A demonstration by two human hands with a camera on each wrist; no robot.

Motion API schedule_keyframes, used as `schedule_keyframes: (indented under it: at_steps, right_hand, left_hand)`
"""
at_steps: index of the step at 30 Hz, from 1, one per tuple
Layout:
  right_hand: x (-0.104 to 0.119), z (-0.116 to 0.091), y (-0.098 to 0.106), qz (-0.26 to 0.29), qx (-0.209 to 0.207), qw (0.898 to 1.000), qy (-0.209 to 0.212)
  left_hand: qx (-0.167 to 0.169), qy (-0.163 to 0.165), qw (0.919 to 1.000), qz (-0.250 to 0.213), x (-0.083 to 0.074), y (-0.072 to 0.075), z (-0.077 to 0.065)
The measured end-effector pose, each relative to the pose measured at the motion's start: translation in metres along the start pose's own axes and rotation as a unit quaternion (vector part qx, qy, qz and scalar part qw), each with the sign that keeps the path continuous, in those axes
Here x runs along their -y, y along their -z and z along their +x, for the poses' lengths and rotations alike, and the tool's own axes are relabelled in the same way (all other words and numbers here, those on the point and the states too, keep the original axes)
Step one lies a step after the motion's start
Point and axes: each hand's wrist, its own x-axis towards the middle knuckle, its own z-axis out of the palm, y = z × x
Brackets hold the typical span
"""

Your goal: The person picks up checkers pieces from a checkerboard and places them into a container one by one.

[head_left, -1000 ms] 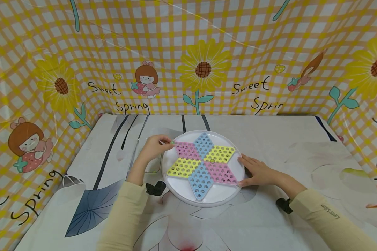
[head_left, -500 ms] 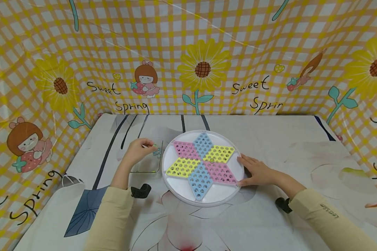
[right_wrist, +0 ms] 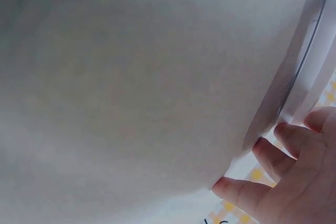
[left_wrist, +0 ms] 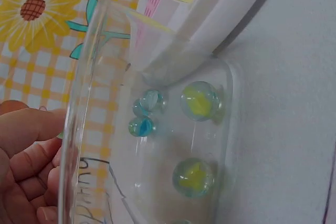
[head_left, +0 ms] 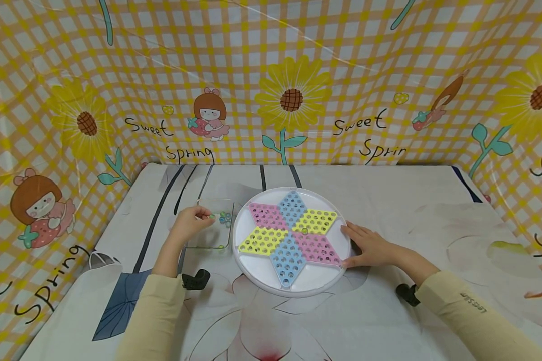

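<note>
My left hand is at the clear plastic box, close to its rim in the left wrist view. Its thumb and fingertips pinch a small green glass marble, mostly hidden by the fingers. Inside the box lie several marbles, some blue, others with yellow swirls. To the right stands a round white Chinese checkers board with a pink, blue and yellow star of holes. One yellowish marble sits near the star's centre. My right hand rests against the board's right rim, fingers spread.
A white table cover with dark printed strokes lies under everything. A yellow checked curtain encloses the back and sides. Black camera mounts hang at both wrists.
My left hand has moved from the upper left tip of the board leftward to the box, bringing the box's marbles into view. The right hand has stayed at the rim.
</note>
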Motion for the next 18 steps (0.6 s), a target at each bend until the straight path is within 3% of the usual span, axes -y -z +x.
schedule_keyframes:
  at_steps: [18]
  right_hand:
    - [-0.0019,-0.0007,-0.0007,0.003,0.004,1.0,-0.008]
  left_hand:
    - [-0.011,-0.001,0.9999,-0.002,0.0064,0.0017,-0.001]
